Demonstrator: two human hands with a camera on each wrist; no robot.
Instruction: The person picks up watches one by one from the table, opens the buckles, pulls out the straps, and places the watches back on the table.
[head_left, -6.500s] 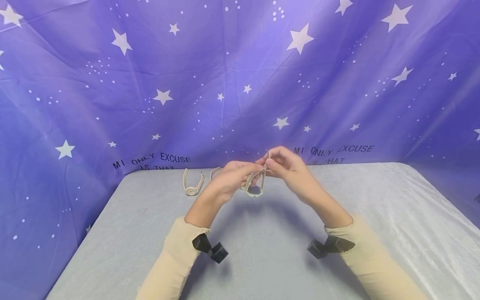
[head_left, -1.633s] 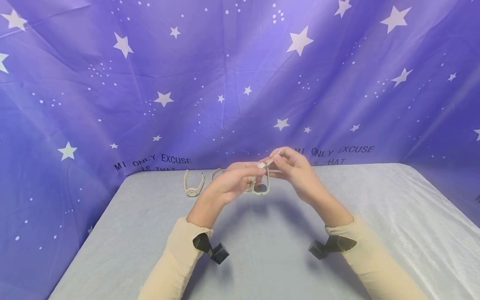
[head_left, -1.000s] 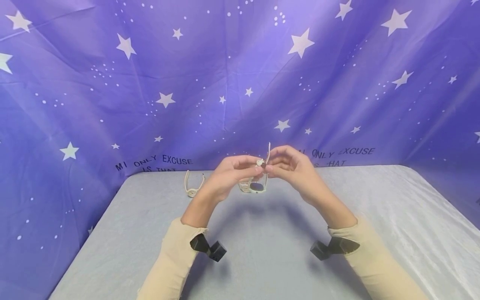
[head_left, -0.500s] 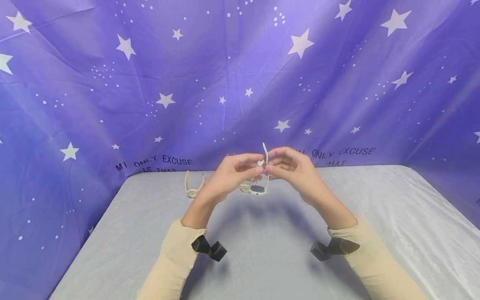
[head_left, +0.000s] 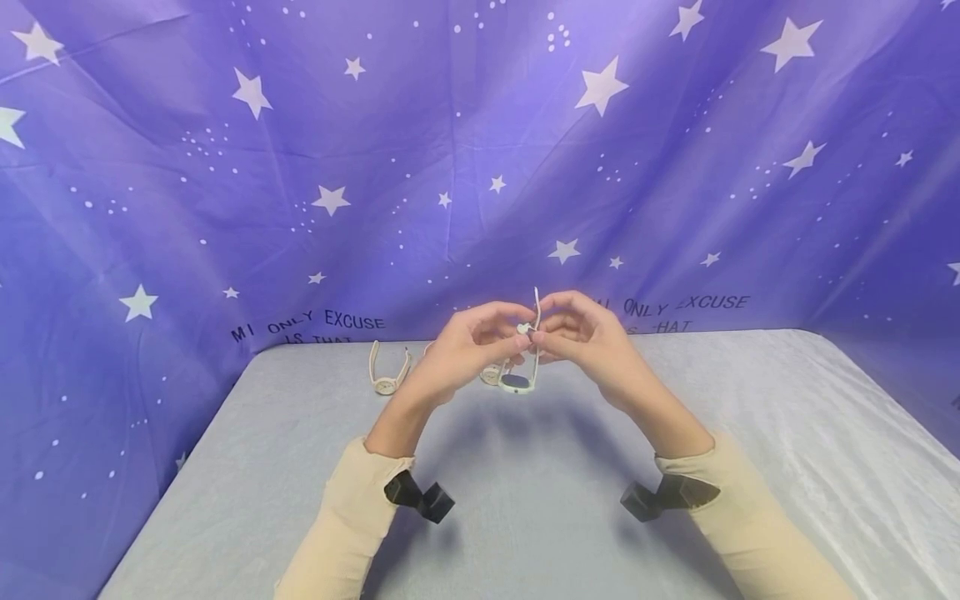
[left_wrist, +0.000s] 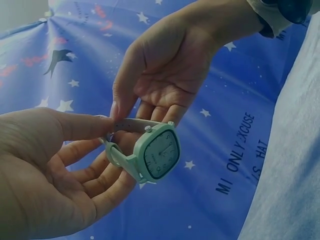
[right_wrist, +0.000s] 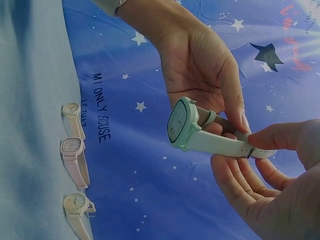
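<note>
A mint-green wristwatch (head_left: 517, 384) hangs above the table between my two hands, its square face downward in the head view. My left hand (head_left: 468, 346) pinches the buckle end of its strap between thumb and fingers. Opposite it, my right hand (head_left: 588, 337) pinches the holed strap (right_wrist: 230, 146) near the buckle. In the right wrist view the holed strap passes through the buckle, and its tip sticks out between the right fingers. The left wrist view shows the dial (left_wrist: 161, 154) and a strap loop (left_wrist: 114, 154). Fingertips partly hide the buckle.
Three other watches stand on the grey cloth-covered table (head_left: 525, 517) toward the back: a cream one (right_wrist: 71, 108), a pinkish one (right_wrist: 73, 146) and another pale one (right_wrist: 76, 202). The left hand partly covers them in the head view. Behind hangs a purple star-printed curtain (head_left: 450, 150).
The strap tip, earlier bent toward the right fingers, now points up above both hands. Both hands keep their grip on the watch strap, with small finger shifts.
</note>
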